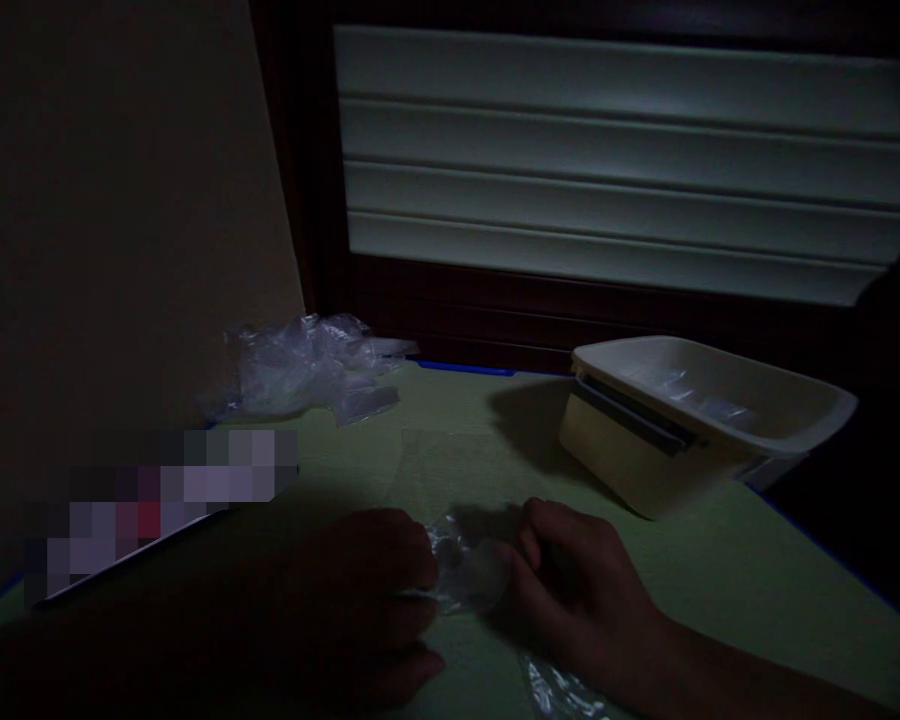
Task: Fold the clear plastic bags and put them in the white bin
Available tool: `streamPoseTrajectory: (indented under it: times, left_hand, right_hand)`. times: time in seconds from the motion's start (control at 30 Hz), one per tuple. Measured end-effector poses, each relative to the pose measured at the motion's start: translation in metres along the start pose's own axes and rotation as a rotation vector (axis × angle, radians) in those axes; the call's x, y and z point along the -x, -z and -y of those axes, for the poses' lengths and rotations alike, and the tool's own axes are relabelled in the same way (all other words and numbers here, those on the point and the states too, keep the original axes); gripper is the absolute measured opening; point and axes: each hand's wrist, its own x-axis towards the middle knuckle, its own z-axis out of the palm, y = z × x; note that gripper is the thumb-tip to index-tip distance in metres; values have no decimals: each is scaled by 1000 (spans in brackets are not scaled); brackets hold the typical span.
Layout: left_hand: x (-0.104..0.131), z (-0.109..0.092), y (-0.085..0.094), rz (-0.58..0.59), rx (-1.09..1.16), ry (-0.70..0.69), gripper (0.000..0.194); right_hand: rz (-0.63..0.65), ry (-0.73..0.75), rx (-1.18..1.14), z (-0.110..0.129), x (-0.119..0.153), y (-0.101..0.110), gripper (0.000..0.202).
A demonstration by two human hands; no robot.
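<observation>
A clear plastic bag [469,570], crumpled and shiny, lies between my two hands low in the middle of the view. My left hand [379,590] is dark and in shadow; its curled fingers pinch the bag's left side. On the other side, the thumb and bent fingers of my right hand [589,590] close on the bag's right edge. A flat, see-through plastic sheet or bag [450,465] lies just beyond my hands. More clear plastic [559,690] shows below my right wrist. Whether it joins the held bag I cannot tell.
A heap of clear plastic bags [307,370] lies at the table's back left. A cream plastic tub [645,455] with clear plastic pieces inside stands at the right. A blurred-out flat object [172,510] is at the left. The green tabletop [765,590] has blue edges; a shuttered panel [607,150] stands behind.
</observation>
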Motion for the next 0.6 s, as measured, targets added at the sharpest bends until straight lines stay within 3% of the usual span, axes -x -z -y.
streamPoseTrajectory:
  times: [0.17,0.3,0.43,0.6]
  left_hand:
    - [1,1,-3,34,23,13,20]
    - [2,1,-5,-7,31,-11,23]
    - [1,1,-4,-23,6,-10,19]
    - [-1,1,-1,-32,-26,-21,22]
  right_hand:
    - [-31,283,-12,6,4,6,25]
    - [187,416,-53,10,3,10,15]
    - [331,388,-13,13,-1,11,21]
    - [343,296,161,11,1,8,27]
